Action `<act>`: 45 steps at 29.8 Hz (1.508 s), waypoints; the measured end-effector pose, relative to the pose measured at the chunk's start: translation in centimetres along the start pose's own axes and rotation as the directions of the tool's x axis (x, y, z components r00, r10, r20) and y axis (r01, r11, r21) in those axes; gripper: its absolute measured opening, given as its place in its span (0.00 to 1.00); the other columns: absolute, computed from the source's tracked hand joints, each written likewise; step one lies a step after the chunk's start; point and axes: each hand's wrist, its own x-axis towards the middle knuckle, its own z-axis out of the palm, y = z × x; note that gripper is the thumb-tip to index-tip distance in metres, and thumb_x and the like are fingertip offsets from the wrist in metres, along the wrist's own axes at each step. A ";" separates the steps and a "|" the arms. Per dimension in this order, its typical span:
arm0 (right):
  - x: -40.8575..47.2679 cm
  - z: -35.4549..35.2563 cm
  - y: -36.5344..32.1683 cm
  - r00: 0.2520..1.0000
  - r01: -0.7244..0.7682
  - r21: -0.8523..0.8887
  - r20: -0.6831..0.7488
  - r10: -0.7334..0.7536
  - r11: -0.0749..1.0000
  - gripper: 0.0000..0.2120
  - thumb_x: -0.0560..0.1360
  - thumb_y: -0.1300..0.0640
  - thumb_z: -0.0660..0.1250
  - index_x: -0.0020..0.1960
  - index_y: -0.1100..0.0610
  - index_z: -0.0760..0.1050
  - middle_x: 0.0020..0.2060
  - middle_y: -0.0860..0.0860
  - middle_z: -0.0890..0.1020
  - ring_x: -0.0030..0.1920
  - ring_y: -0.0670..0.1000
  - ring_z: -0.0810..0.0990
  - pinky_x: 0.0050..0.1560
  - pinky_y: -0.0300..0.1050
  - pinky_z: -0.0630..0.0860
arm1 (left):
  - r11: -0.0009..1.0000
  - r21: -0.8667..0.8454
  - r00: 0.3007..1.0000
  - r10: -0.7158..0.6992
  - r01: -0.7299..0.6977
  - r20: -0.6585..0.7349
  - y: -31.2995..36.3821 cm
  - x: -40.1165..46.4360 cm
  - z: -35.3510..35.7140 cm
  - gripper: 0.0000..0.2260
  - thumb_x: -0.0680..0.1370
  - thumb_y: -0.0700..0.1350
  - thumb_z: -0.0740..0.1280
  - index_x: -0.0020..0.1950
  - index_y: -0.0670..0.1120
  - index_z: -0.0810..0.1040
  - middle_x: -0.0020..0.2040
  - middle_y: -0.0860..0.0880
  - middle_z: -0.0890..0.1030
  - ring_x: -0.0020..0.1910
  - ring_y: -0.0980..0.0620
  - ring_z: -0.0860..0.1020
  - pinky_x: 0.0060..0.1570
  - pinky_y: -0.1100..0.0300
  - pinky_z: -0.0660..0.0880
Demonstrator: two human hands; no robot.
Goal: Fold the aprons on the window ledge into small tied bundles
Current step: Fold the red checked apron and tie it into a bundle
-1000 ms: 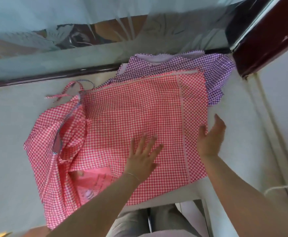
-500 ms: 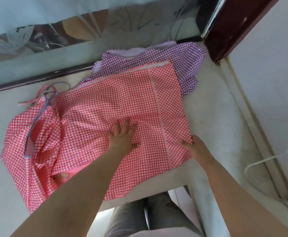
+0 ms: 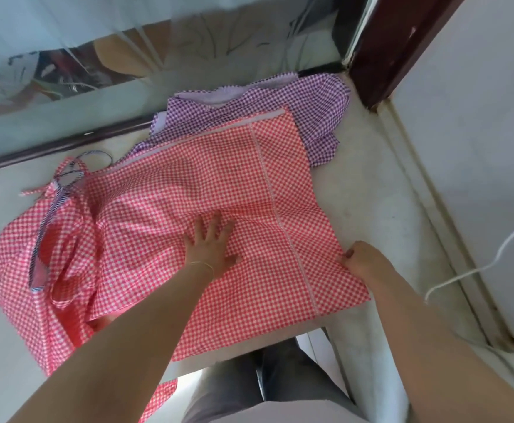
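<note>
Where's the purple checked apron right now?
The purple apron lies at the ledge's far right corner, against the window, partly under the red apron.

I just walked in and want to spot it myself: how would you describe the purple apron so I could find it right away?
Look along the pale window ledge to its far right corner, by the dark wooden frame. The purple apron lies crumpled against the glass, partly under the far edge of the red checked apron. It is the only purple-and-white check; neither hand touches it.
</note>
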 end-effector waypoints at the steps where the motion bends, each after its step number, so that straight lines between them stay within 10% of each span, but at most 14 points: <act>1: 0.0 0.7 0.0 0.998 -0.051 -0.019 -0.034 0.050 0.999 0.19 0.76 0.48 0.65 0.59 0.60 0.70 0.58 0.59 0.77 0.57 0.60 0.77 0.57 0.52 0.73 | 1.000 0.001 0.999 0.018 -0.018 -0.035 0.0 -0.2 0.1 0.41 0.74 0.67 0.60 0.77 0.59 0.37 0.78 0.50 0.36 0.75 0.38 0.35 0.70 0.33 0.43; 3: -0.7 1.9 -1.1 0.977 -0.034 -0.037 -0.213 0.026 0.999 0.18 0.76 0.53 0.63 0.61 0.61 0.66 0.58 0.59 0.74 0.57 0.60 0.74 0.55 0.53 0.73 | 0.998 0.016 0.990 0.064 -0.062 -0.128 0.1 -0.9 0.4 0.39 0.75 0.66 0.60 0.77 0.59 0.40 0.78 0.50 0.37 0.76 0.42 0.35 0.71 0.36 0.40; 6: -2.1 3.8 -5.0 0.785 0.379 -0.123 -0.481 -0.389 0.917 0.15 0.76 0.58 0.64 0.62 0.60 0.70 0.58 0.58 0.74 0.57 0.58 0.74 0.53 0.51 0.74 | 0.997 -0.013 0.967 0.067 -0.073 -0.245 -0.2 -2.6 1.8 0.33 0.78 0.61 0.59 0.78 0.56 0.46 0.79 0.48 0.40 0.76 0.45 0.36 0.73 0.40 0.40; 12: -5.0 9.8 -14.6 0.517 0.806 -0.336 0.003 -0.856 0.486 0.22 0.79 0.57 0.60 0.73 0.54 0.64 0.70 0.50 0.67 0.71 0.51 0.65 0.71 0.47 0.65 | 0.988 -0.152 0.882 -0.080 0.010 -0.465 -4.8 -7.4 5.0 0.26 0.76 0.51 0.67 0.72 0.48 0.64 0.74 0.40 0.65 0.74 0.39 0.61 0.71 0.42 0.57; 21: -8.7 14.3 -24.6 0.361 0.918 -0.211 0.093 -0.928 0.336 0.23 0.79 0.61 0.59 0.74 0.55 0.63 0.72 0.50 0.66 0.73 0.50 0.64 0.73 0.47 0.62 | 0.851 -0.459 0.481 -0.524 0.255 -0.703 -15.8 -12.7 3.4 0.23 0.77 0.53 0.62 0.69 0.44 0.66 0.72 0.39 0.64 0.73 0.37 0.60 0.72 0.42 0.52; 25: -8.6 16.0 -27.8 0.474 0.861 -0.249 0.073 -0.878 0.444 0.26 0.79 0.54 0.60 0.75 0.56 0.57 0.74 0.53 0.61 0.74 0.53 0.61 0.73 0.51 0.63 | 0.702 -0.617 0.386 -0.711 0.356 -0.587 -20.7 -13.1 1.9 0.34 0.74 0.58 0.64 0.74 0.42 0.59 0.73 0.36 0.62 0.73 0.36 0.59 0.72 0.39 0.52; 28: -8.5 17.3 -30.1 0.636 0.760 -0.242 0.087 -0.767 0.603 0.34 0.78 0.45 0.61 0.77 0.56 0.51 0.76 0.56 0.57 0.75 0.57 0.58 0.73 0.56 0.61 | 0.561 -0.709 0.513 -0.796 0.427 -0.320 -23.7 -12.9 0.0 0.36 0.73 0.54 0.69 0.75 0.44 0.57 0.71 0.40 0.68 0.70 0.39 0.66 0.72 0.44 0.56; 31: -8.7 18.2 -32.1 0.723 0.661 -0.398 0.110 -0.683 0.636 0.40 0.77 0.39 0.60 0.78 0.59 0.48 0.75 0.60 0.58 0.74 0.60 0.58 0.74 0.53 0.56 | 0.487 -0.778 0.616 -0.769 0.396 -0.168 -25.9 -12.9 -1.2 0.17 0.77 0.48 0.65 0.66 0.47 0.74 0.60 0.44 0.80 0.58 0.41 0.77 0.55 0.52 0.71; 36: -9.6 19.3 -35.3 0.837 0.475 -0.604 0.083 -0.541 0.641 0.46 0.73 0.34 0.63 0.77 0.60 0.48 0.69 0.64 0.65 0.68 0.62 0.67 0.68 0.54 0.67 | 0.301 -0.941 0.431 -0.878 0.153 -0.211 -32.9 -15.0 -1.1 0.08 0.79 0.42 0.61 0.48 0.40 0.77 0.46 0.36 0.80 0.46 0.38 0.77 0.41 0.53 0.67; 42: -9.5 20.3 -38.0 0.902 0.355 -0.693 0.077 -0.426 0.628 0.51 0.69 0.31 0.65 0.77 0.62 0.48 0.71 0.62 0.62 0.70 0.60 0.65 0.67 0.55 0.67 | 0.089 -0.996 0.421 -0.904 0.029 -0.069 -44.0 -17.1 0.6 0.18 0.80 0.56 0.61 0.42 0.41 0.75 0.36 0.44 0.76 0.37 0.49 0.71 0.39 0.55 0.67; 45: -10.1 20.7 -39.0 0.920 0.312 -0.704 0.057 -0.388 0.638 0.53 0.68 0.31 0.66 0.76 0.62 0.47 0.71 0.62 0.62 0.69 0.60 0.66 0.67 0.55 0.68 | -0.022 -1.000 0.287 -0.958 0.011 0.024 -47.0 -17.5 2.8 0.19 0.79 0.56 0.62 0.41 0.40 0.74 0.33 0.45 0.72 0.36 0.49 0.67 0.38 0.54 0.65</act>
